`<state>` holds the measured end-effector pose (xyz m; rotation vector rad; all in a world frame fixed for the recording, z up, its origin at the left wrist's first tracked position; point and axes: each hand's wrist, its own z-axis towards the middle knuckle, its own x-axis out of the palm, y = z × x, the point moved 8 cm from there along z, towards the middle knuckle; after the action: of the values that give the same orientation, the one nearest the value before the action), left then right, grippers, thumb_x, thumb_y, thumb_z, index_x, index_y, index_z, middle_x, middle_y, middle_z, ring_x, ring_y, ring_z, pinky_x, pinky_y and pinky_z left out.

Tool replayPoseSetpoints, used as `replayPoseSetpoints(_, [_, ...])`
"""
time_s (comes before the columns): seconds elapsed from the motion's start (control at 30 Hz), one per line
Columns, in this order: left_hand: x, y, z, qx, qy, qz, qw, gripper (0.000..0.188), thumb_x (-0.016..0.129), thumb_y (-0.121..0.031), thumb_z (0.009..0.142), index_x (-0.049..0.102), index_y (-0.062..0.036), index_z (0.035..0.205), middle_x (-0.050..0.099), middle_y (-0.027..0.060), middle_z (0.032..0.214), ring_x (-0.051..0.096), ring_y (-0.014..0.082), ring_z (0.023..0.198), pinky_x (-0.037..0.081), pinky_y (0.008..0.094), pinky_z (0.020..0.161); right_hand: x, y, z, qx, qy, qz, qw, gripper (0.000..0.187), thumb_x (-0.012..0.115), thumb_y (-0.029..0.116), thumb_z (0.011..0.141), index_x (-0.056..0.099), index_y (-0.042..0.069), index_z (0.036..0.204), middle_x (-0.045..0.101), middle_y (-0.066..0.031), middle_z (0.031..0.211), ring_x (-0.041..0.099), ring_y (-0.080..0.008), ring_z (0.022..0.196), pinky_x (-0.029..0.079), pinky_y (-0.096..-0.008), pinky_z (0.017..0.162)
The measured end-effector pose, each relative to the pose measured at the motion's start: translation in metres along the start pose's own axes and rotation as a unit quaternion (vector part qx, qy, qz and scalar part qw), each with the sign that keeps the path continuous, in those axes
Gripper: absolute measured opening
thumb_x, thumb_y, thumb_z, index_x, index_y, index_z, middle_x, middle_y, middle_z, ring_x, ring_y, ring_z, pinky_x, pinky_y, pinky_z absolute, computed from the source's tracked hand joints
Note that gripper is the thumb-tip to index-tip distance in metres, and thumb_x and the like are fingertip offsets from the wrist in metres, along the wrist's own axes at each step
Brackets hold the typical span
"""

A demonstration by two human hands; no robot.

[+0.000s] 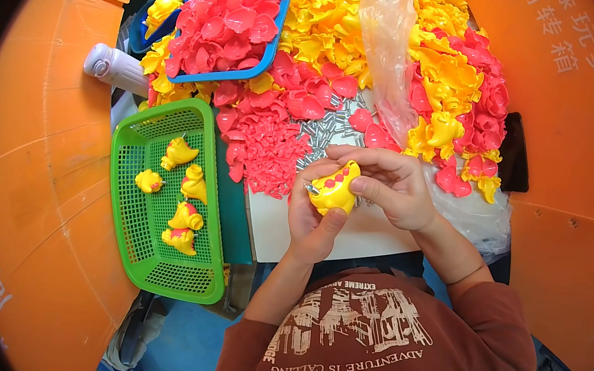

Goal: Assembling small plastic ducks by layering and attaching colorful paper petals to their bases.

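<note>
The left grip [308, 218] is losing several fingers behind the yellow toy [341, 197], and I'm not seeing the toy's far side. A clear plastic bag [386, 37] is veiling some yellow pieces [328, 19], whose heap is running out of view. The toy is sitting between both grips, over the pale table [371, 245]: the left is cradling it, while the right [403, 196] is pinching its right end, thumb in front.
</note>
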<state>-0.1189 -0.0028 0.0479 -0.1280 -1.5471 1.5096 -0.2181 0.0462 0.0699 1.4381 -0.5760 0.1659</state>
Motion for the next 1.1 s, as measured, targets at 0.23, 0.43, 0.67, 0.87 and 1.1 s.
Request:
replayPoseSetpoints(0.23, [-0.002,-0.001,-0.001,-0.022,-0.031,-0.053,0.998,0.059,0.067,-0.02,0.084,0.037,0.0056,0.128,0.049,0.0142,0.123,0.051,0.019,0.11,0.042,0.0302,0.093,0.001,0.014,-0.002,-0.109,-0.035,-0.082,0.99,0.028,0.058,0.0,0.085,0.056,-0.006,0.112,0.059,-0.0159,0.114,0.056,-0.022,0.109,0.044,-0.0331,0.094])
replayPoseSetpoints(0.43, [0.0,-0.009,0.003,-0.012,-0.005,0.001,1.0,0.058,0.062,-0.022,0.087,0.035,0.0066,0.13,0.047,0.0148,0.126,0.051,0.0197,0.111,0.042,0.0302,0.093,0.006,0.024,-0.004,-0.091,-0.034,-0.136,0.986,0.027,0.057,0.001,0.085,0.057,-0.007,0.111,0.059,-0.0179,0.114,0.055,-0.0244,0.111,0.04,-0.0366,0.099])
replayPoseSetpoints(0.67, [0.006,-0.01,-0.002,-0.013,-0.009,0.058,0.998,0.065,0.06,-0.032,0.088,0.033,0.0093,0.13,0.049,0.0151,0.122,0.051,0.0189,0.11,0.042,0.0297,0.093,0.002,0.028,-0.004,-0.153,0.022,-0.161,0.975,0.023,0.057,0.001,0.084,0.061,-0.007,0.106,0.063,-0.0177,0.106,0.056,-0.0243,0.109,0.038,-0.0402,0.101])
replayPoseSetpoints(0.87, [0.005,-0.017,-0.003,0.009,-0.012,0.07,0.997,0.054,0.059,-0.019,0.089,0.036,0.0101,0.128,0.047,0.0155,0.124,0.049,0.0194,0.112,0.04,0.031,0.094,0.001,0.008,-0.003,-0.131,-0.07,-0.051,0.988,0.024,0.054,0.004,0.088,0.059,-0.007,0.109,0.063,-0.0173,0.105,0.055,-0.0244,0.109,0.038,-0.0384,0.1])
replayPoseSetpoints(1.1, [0.001,-0.012,-0.004,0.015,-0.104,0.154,0.983,0.054,0.066,-0.01,0.082,0.042,0.0122,0.125,0.049,0.02,0.126,0.035,0.0294,0.128,0.022,0.0414,0.107,0.012,-0.003,-0.004,-0.22,-0.207,-0.099,0.948,0.016,0.036,0.01,0.096,0.046,0.001,0.106,0.059,-0.0069,0.089,0.057,-0.0127,0.087,0.046,-0.0262,0.08])
